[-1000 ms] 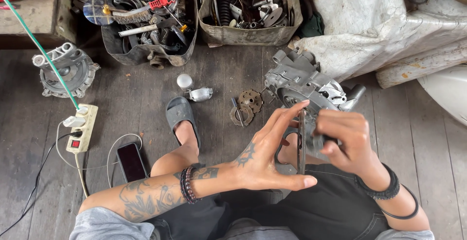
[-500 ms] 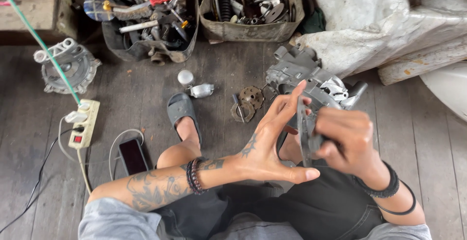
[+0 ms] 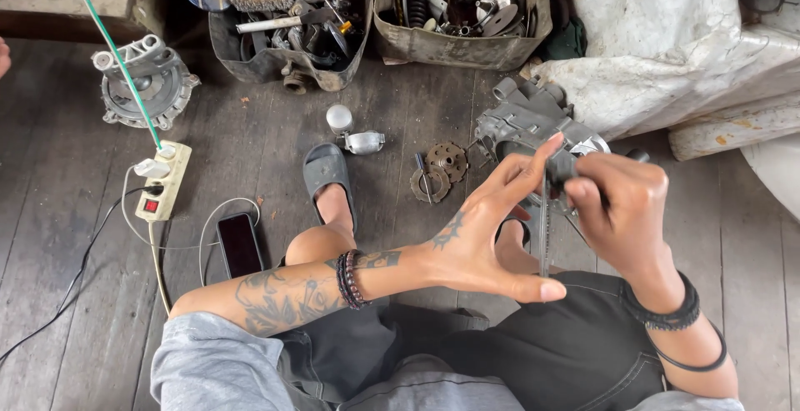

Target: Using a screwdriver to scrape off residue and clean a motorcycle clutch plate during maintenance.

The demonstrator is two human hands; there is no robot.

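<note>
My left hand (image 3: pixel 487 232) reaches across my lap with fingers spread, thumb and fingertips pinching a thin grey metal strip (image 3: pixel 545 236) that stands upright between my hands. My right hand (image 3: pixel 621 211) is curled around a small dark handle (image 3: pixel 560 168) at the top of that strip, with its end poking out near my left fingertips. Just behind both hands a grey engine casing (image 3: pixel 525 119) lies on the wooden floor. I sit on the floor in dark shorts, one foot in a grey sandal (image 3: pixel 327 174).
Two gear sprockets (image 3: pixel 437 174) lie left of the casing, a small metal cylinder and cap (image 3: pixel 350 132) beyond the sandal. Two tool-filled bags (image 3: pixel 283 19) stand at the back. A power strip (image 3: pixel 162 182), phone (image 3: pixel 239 244), motor housing (image 3: pixel 146 82) sit left; white sacking (image 3: pixel 683 44) right.
My right hand has moved up and slightly right along the strip, and my left fingers have stretched out toward its top. The view has shifted a little.
</note>
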